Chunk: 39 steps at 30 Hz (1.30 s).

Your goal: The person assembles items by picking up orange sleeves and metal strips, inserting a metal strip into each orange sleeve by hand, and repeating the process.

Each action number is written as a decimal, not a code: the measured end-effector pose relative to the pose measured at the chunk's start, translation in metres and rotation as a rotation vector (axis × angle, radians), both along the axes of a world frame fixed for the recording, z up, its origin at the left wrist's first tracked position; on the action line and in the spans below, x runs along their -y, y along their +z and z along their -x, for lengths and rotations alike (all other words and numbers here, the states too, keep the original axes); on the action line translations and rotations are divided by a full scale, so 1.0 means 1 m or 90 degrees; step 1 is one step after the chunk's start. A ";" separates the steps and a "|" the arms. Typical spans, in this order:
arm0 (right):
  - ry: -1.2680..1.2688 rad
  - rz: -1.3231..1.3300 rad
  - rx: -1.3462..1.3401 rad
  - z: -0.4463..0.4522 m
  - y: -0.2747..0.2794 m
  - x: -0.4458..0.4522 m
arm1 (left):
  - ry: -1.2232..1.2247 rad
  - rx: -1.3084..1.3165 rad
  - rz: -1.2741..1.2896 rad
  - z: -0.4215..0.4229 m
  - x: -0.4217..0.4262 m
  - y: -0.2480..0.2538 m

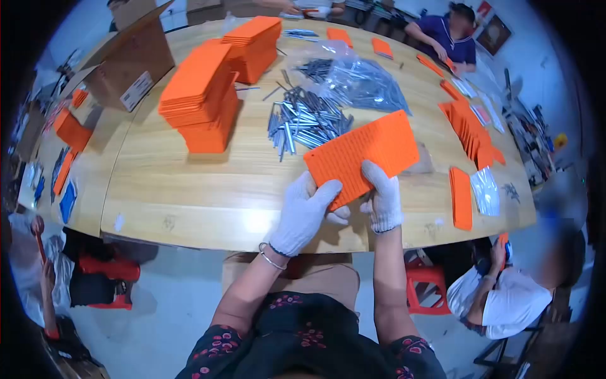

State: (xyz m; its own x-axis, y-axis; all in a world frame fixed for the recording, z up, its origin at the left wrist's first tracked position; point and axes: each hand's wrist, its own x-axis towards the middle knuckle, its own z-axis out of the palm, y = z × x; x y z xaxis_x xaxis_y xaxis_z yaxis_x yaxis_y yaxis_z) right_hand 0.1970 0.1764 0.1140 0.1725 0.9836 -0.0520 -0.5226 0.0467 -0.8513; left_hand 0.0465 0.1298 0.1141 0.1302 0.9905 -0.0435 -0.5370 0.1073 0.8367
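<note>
An orange rectangular board (363, 155) with rows of fine ridges or slots is tilted up in front of me over the table's near side. My left hand (303, 208), in a white knit glove, grips its lower left edge with the thumb on the front face. Also gloved, my right hand (382, 197) pinches the lower right edge, thumb on the front. The fingers behind the board are partly hidden. Just beyond the board lies a loose heap of short metal rods (300, 120).
Tall stacks of orange boards (201, 95) stand left on the wooden table (177, 196). A clear plastic bag of rods (366, 82) lies beyond the heap. A cardboard box (129, 63) stands back left. Fanned orange boards (467, 129) lie right. Other people (514, 297) sit around the table.
</note>
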 end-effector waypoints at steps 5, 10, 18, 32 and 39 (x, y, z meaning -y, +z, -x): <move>-0.157 -0.047 0.175 -0.067 0.009 -0.002 | 0.000 0.036 0.133 0.003 -0.002 -0.021; -0.439 0.022 0.668 -0.158 0.020 -0.046 | 0.041 0.046 0.158 0.017 0.001 -0.054; -0.399 0.162 0.879 -0.175 -0.019 -0.099 | 0.037 -0.012 0.112 0.011 0.007 -0.064; -0.321 0.064 0.860 -0.168 -0.013 -0.101 | 0.021 -0.059 0.113 0.020 0.006 -0.074; -0.064 -0.647 1.175 -0.064 -0.009 -0.022 | -0.219 0.258 0.218 0.031 -0.001 -0.037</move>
